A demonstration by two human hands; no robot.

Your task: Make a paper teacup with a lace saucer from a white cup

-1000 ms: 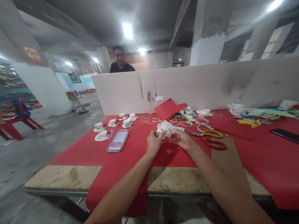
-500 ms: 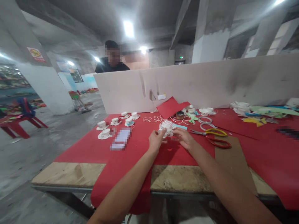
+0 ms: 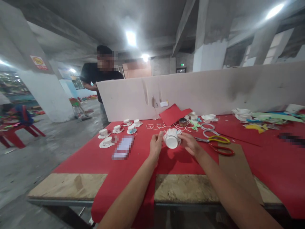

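Both hands — left hand (image 3: 156, 144), right hand (image 3: 189, 143) — pinch a white paper cup (image 3: 172, 139) with its fringed rim between them, held above the red bench (image 3: 95, 156). Finished-looking cups (image 3: 107, 135) sit nearby — scissors (image 3: 218, 143) lie untouched.

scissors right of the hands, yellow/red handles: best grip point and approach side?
Take the scissors at the handle loops, coming from above and from the near right. They lie flat on the red sheet with the loops toward the right and the blades pointing left toward the right hand, so the loops are the safe, graspable end, probably with room around them.
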